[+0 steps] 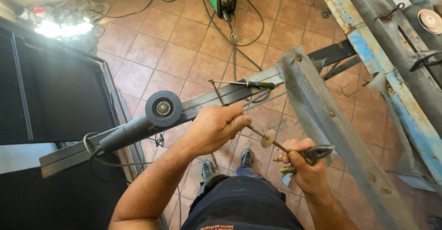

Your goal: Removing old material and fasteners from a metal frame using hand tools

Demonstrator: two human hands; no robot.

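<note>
Left hand (214, 128) fingers clamped on thin rusty rod (258, 135); right hand (306, 168) squeezes pliers (315, 154) gripping it. Small disc (268, 138) sits mid-rod between both grips; bend not yet visible.

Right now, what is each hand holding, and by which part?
Left hand grips one end of a thin metal rod carrying a small disc. Right hand holds pliers by the handles, jaws on the rod.

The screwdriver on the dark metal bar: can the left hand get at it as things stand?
Probably not at once. The left hand is closed around a thin rod, so it is occupied. The screwdriver lies uncovered on the bar just beyond it.
</note>
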